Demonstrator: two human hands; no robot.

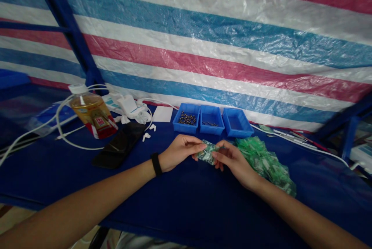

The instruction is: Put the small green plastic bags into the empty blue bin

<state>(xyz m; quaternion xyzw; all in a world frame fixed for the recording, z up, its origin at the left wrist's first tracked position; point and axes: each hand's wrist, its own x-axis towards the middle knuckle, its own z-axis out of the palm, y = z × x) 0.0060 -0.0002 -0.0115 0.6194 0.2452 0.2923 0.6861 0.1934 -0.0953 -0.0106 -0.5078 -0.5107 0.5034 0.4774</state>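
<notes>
Between my two hands, above the dark blue table, is a small green-tinted clear plastic bag [207, 152] with small metallic pieces inside that I cannot make out. My left hand [186, 149] pinches its left side between thumb and fingers. On the right side, my right hand [231, 160] grips the bag the same way. Just beyond the hands stand three blue bins: the left bin [182, 129] holds many small brass-and-dark fittings, the middle bin [211, 129] a few thin metal pieces, the right bin [238, 123] shows a bare floor. A heap of green plastic bags [266, 162] lies beside my right forearm.
Left on the table [180, 206] are a drink bottle [94, 113], a black phone [119, 146], white earbuds [147, 136], a white card [162, 114] and looped white cables. Thin tools [293, 136] lie back right. A striped tarp [217, 47] hangs behind.
</notes>
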